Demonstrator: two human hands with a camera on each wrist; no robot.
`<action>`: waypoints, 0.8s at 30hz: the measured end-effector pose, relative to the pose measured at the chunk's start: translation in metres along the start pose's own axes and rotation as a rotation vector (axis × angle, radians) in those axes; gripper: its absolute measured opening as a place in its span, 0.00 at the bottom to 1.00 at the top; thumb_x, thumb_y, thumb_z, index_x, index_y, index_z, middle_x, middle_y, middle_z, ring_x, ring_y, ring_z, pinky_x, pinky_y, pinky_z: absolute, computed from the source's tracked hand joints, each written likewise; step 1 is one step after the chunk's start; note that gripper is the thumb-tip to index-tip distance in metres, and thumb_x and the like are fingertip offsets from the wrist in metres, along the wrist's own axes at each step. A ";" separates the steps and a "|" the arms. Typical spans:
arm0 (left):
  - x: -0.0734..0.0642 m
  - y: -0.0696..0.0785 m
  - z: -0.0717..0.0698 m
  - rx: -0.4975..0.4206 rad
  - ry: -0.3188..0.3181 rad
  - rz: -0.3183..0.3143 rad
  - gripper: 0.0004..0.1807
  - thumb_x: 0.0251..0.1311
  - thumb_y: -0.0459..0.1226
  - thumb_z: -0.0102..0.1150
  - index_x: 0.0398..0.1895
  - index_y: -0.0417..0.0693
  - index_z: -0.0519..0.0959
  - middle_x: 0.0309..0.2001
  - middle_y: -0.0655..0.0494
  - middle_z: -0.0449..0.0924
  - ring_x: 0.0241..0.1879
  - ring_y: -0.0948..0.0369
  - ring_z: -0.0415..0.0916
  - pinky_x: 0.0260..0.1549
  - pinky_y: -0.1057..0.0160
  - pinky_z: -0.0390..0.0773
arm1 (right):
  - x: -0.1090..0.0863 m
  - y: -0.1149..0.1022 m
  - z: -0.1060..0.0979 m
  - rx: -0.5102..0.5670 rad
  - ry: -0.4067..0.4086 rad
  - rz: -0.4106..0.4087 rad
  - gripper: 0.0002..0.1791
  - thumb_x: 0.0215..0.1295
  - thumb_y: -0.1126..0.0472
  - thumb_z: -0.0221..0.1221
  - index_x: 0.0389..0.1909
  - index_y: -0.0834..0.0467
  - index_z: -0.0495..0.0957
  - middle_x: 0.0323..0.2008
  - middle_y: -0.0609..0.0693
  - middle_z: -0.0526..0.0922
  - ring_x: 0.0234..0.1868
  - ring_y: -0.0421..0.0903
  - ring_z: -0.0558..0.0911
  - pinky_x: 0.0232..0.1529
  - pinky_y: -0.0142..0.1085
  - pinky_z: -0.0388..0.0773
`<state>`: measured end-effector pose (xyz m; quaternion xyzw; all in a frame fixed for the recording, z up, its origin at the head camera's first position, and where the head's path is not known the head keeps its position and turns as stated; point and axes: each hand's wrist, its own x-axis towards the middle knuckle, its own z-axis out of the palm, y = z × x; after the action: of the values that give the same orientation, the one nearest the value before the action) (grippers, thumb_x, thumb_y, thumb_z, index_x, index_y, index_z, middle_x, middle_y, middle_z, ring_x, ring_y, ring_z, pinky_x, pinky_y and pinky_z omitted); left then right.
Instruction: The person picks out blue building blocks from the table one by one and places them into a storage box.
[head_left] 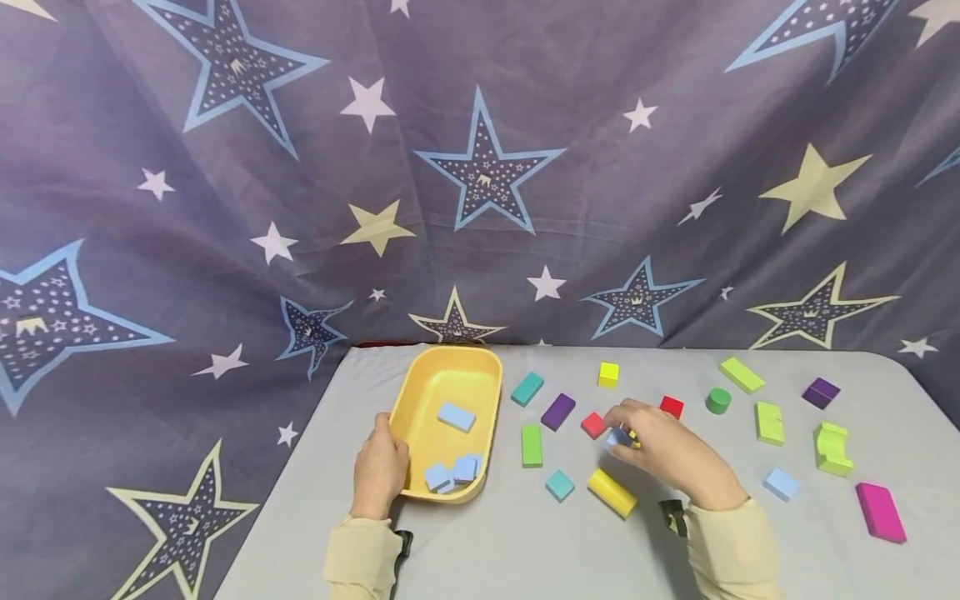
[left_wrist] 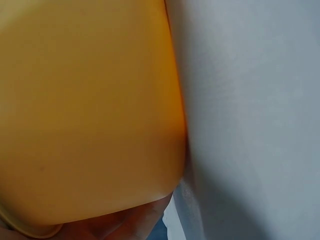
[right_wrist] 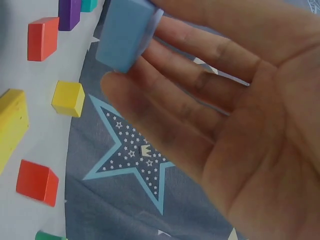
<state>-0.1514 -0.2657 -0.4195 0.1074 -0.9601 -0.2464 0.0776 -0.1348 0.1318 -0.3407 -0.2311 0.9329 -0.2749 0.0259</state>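
My left hand (head_left: pixel 381 467) grips the left side wall of a yellow plastic tray (head_left: pixel 413 398), near its front corner. In the left wrist view the tray's wall (left_wrist: pixel 95 110) fills much of the picture, with fingers (left_wrist: pixel 135 220) at its lower edge. Inside the tray lie several light blue blocks (head_left: pixel 457 417). Over the table my right hand (head_left: pixel 663 443) pinches another light blue block (right_wrist: pixel 125 35) between thumb and fingertips. A red block (head_left: pixel 593 426) lies just left of those fingertips, and a yellow block (right_wrist: pixel 11 125) is mostly hidden behind the hand in the head view.
Spread over the grey tabletop (head_left: pixel 487 558) are a yellow cylinder (head_left: pixel 612 493), a green block (head_left: pixel 532 446), a purple block (head_left: pixel 558 412) and a teal block (head_left: pixel 559 485). Farther right lie a light blue block (head_left: pixel 782 483) and a magenta block (head_left: pixel 881 512). A star-patterned curtain (head_left: pixel 570 242) hangs behind.
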 end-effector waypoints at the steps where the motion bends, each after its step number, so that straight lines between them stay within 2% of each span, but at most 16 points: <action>1: 0.001 0.001 0.001 0.000 -0.002 0.000 0.22 0.66 0.31 0.48 0.63 0.38 0.65 0.45 0.33 0.81 0.37 0.40 0.81 0.36 0.42 0.77 | 0.000 0.000 0.000 -0.007 0.005 -0.006 0.14 0.57 0.65 0.69 0.44 0.59 0.83 0.42 0.49 0.83 0.40 0.42 0.80 0.47 0.44 0.81; 9: 0.000 0.000 0.001 -0.003 -0.001 0.013 0.22 0.66 0.31 0.48 0.64 0.38 0.65 0.45 0.33 0.81 0.37 0.40 0.81 0.37 0.42 0.77 | 0.003 -0.005 0.001 -0.050 0.030 -0.071 0.13 0.54 0.66 0.71 0.41 0.60 0.82 0.36 0.46 0.81 0.36 0.41 0.78 0.43 0.40 0.80; 18: 0.000 0.000 0.000 -0.007 0.003 0.018 0.23 0.66 0.31 0.48 0.64 0.37 0.65 0.45 0.33 0.81 0.37 0.40 0.81 0.37 0.42 0.77 | 0.010 -0.016 0.000 -0.011 0.004 -0.037 0.13 0.56 0.66 0.70 0.42 0.57 0.83 0.41 0.48 0.83 0.41 0.44 0.80 0.46 0.43 0.81; 24: -0.001 0.003 -0.001 -0.009 0.004 0.007 0.22 0.66 0.30 0.48 0.63 0.37 0.65 0.46 0.32 0.81 0.37 0.40 0.81 0.36 0.43 0.77 | 0.013 -0.020 0.001 -0.014 0.002 -0.040 0.10 0.57 0.64 0.70 0.39 0.53 0.82 0.38 0.44 0.81 0.39 0.41 0.78 0.45 0.41 0.80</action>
<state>-0.1512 -0.2637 -0.4177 0.1044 -0.9591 -0.2505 0.0810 -0.1382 0.1103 -0.3295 -0.2497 0.9300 -0.2693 0.0177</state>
